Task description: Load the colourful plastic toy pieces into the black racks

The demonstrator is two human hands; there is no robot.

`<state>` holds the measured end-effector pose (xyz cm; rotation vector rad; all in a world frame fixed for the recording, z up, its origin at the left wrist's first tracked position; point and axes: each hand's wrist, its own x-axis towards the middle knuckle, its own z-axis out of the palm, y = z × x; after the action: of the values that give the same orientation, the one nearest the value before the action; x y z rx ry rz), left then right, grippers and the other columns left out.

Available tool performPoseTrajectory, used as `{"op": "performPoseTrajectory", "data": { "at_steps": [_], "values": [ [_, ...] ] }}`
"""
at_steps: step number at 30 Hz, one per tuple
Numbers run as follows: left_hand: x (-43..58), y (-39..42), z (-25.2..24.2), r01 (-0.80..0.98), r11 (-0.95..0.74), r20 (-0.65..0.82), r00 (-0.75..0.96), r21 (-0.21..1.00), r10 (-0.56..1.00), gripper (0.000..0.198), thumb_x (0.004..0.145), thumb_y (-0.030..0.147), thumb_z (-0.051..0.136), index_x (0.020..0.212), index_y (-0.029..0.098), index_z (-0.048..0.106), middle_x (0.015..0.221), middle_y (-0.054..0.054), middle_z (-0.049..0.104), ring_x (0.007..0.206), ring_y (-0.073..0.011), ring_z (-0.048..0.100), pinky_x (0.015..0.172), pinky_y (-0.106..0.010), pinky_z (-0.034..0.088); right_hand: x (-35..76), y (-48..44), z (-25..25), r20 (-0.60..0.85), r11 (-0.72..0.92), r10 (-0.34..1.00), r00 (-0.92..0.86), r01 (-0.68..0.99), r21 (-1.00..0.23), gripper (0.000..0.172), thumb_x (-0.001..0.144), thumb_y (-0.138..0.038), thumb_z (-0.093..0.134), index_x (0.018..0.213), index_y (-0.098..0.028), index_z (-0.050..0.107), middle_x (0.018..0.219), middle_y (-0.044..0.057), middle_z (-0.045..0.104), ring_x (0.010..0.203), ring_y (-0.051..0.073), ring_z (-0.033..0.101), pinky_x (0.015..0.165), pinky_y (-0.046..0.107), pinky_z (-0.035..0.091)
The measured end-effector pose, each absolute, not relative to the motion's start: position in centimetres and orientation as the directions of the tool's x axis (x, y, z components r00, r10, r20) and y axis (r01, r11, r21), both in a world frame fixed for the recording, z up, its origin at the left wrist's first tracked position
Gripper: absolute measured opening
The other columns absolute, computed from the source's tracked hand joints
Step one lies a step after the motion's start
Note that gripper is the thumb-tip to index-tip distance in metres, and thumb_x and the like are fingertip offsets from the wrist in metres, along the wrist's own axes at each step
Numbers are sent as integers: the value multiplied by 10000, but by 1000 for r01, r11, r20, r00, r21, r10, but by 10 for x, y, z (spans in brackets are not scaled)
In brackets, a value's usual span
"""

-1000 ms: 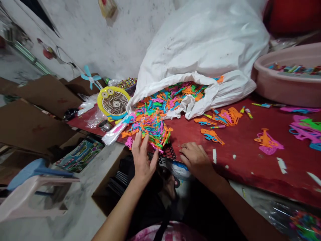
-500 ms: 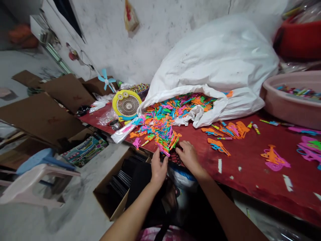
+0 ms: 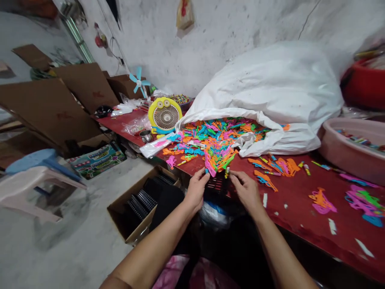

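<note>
Head view: looking forward and down at two bare hands at the edge of a red-painted table (image 3: 300, 216).
Heap: neon orange, pink, teal and green moulded plastic shapes (image 3: 218, 156) lie tangled just ahead of the fingers, spilling from a white sack (image 3: 270, 88).
Left hand (image 3: 197, 190): its fingers (image 3: 202, 176) stand narrow at the heap's near edge, beside a small teal bit; I cannot tell whether they hold it.
Right hand (image 3: 246, 192): its fingers (image 3: 236, 178) are also narrow, with a small striped piece (image 3: 227, 172) at their tips; any grip is unclear.
Under the fingers: a black plastic grid (image 3: 215, 185) sits at the table edge.
Risk: the shapes look interlocked, so a sharp tug could drag others along and send them over the table edge.
Right of the fingers: loose shapes lie on the table, near a pale pink basin (image 3: 351, 150).
Left of the fingers: a yellow desk fan (image 3: 165, 115) and a steel cup (image 3: 146, 136) stand on the table.
Room: a cardboard box (image 3: 141, 208) and a pale pink stool (image 3: 33, 188) stand on the concrete floor (image 3: 75, 249), below a whitewashed wall (image 3: 210, 40).
</note>
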<state>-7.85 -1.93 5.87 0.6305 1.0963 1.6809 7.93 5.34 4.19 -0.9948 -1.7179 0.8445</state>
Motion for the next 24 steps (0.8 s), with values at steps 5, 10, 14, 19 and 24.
{"op": "performPoseTrajectory", "data": {
  "at_steps": [5, 10, 14, 19, 24],
  "values": [
    [-83, -20, 61, -630, -86, -116, -272, 772, 955, 471, 691, 350, 823, 1090, 122, 721, 1012, -114, 745, 866, -214, 694, 805, -306, 522, 79, 33, 45, 351, 390, 915, -198, 216, -895, 338, 837, -379, 583, 1080, -188, 719, 1061, 103, 706, 981, 225, 649, 913, 405, 493],
    [-96, -12, 64, -627, -106, -111, -298, 772, 948, 442, 662, 377, 839, 999, 107, 743, 912, -95, 757, 741, -177, 683, 691, -257, 508, 67, 19, 50, 426, 468, 878, -217, 209, -859, 360, 872, -358, 566, 1178, -215, 692, 1145, 100, 661, 1070, 218, 611, 972, 413, 472],
    [-106, -6, 62, -631, -93, -124, -291, 770, 949, 445, 662, 420, 838, 961, 102, 748, 860, -95, 758, 704, -177, 682, 645, -250, 496, 58, 17, 48, 478, 526, 847, -235, 233, -818, 365, 887, -355, 558, 1206, -225, 679, 1159, 104, 639, 1089, 214, 599, 985, 420, 472],
    [-117, 1, 52, -621, -106, -133, -326, 776, 936, 478, 642, 426, 857, 981, 106, 749, 872, -103, 760, 779, -196, 699, 730, -274, 512, 52, 18, 47, 507, 571, 814, -283, 235, -786, 340, 898, -336, 547, 1196, -239, 680, 1167, 101, 637, 1101, 216, 597, 988, 431, 476],
    [-127, 10, 45, -602, -81, -145, -317, 794, 937, 472, 638, 448, 855, 939, 100, 755, 835, -99, 758, 709, -172, 687, 683, -255, 511, 59, 31, 35, 489, 544, 837, -244, 285, -789, 364, 905, -361, 525, 1209, -216, 663, 1139, 107, 648, 1043, 219, 622, 924, 413, 513]
  ]
}}
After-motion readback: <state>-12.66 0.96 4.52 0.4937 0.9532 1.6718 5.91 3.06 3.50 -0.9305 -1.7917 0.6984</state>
